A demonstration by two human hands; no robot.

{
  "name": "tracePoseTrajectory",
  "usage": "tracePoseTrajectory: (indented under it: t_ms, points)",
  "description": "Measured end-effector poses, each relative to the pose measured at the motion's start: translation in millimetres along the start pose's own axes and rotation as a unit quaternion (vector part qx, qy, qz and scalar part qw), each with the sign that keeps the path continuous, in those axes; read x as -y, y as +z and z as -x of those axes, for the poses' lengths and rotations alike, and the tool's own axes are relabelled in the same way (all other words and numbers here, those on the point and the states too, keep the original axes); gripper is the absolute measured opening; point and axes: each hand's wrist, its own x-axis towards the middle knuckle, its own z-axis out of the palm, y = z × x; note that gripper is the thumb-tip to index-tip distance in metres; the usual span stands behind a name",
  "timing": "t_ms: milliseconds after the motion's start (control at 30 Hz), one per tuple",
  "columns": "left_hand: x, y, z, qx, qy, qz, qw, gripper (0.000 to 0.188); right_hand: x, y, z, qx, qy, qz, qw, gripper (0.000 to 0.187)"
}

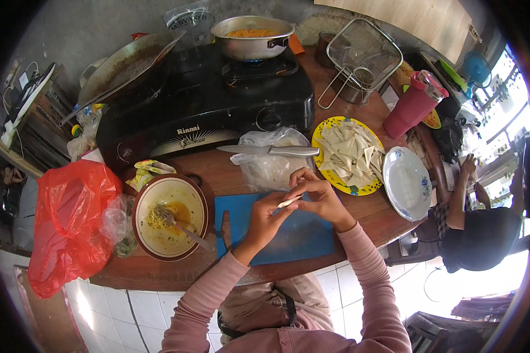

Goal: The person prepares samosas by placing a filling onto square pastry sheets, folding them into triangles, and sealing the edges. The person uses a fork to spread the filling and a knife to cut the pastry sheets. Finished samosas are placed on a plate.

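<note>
Both hands meet above a blue cutting board (303, 244), fingers pinched around a small pale folded dough piece (289, 202). My left hand (264, 222) grips it from the left, and my right hand (323, 203) from the right with its fingers curled over. Right of them, a yellow-rimmed plate (366, 189) carries a heap of folded triangular dough pieces (352, 154). Beyond the board lie a knife (297, 151) and a clear plastic bag (265, 170). To the left stands a cream bowl (153, 244) with yellow liquid, noodle-like strands and a fork (185, 229).
A black gas stove (218, 106) bears a pan (253, 50) of orange food and a wok (123, 67). A white oval plate (406, 191), pink tumbler (407, 109) and wire basket (365, 50) stand right. A red plastic bag (70, 223) hangs left. Another person (477, 235) sits at far right.
</note>
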Motion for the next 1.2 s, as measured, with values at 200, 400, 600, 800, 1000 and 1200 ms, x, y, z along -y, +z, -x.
tracePoseTrajectory:
  t_ms: [200,400,600,800,1000,1200]
  points:
    - [-3,0,3,-0.001,-0.015,-0.028,0.999,0.019,2,-1,-1,0.004,-0.008,-0.007,1.0,0.023]
    - [-5,3,0,-0.02,0.05,-0.043,0.998,0.016,7,-1,-1,0.008,-0.01,-0.006,1.0,0.023]
    - [-15,3,0,-0.027,0.094,-0.115,0.988,0.014,7,-3,-2,0.02,0.0,-0.02,1.0,0.022]
    - [-9,1,1,0.006,0.066,-0.113,0.991,0.015,5,-2,1,0.048,0.014,0.0,0.999,0.02]
    - [-4,7,-1,-0.013,0.051,-0.049,0.997,0.018,12,-4,-1,0.025,0.007,-0.012,1.0,0.014]
    - [-7,6,-3,-0.029,-0.008,-0.044,0.999,0.018,40,-32,14,-0.216,0.134,-0.028,0.967,0.017]
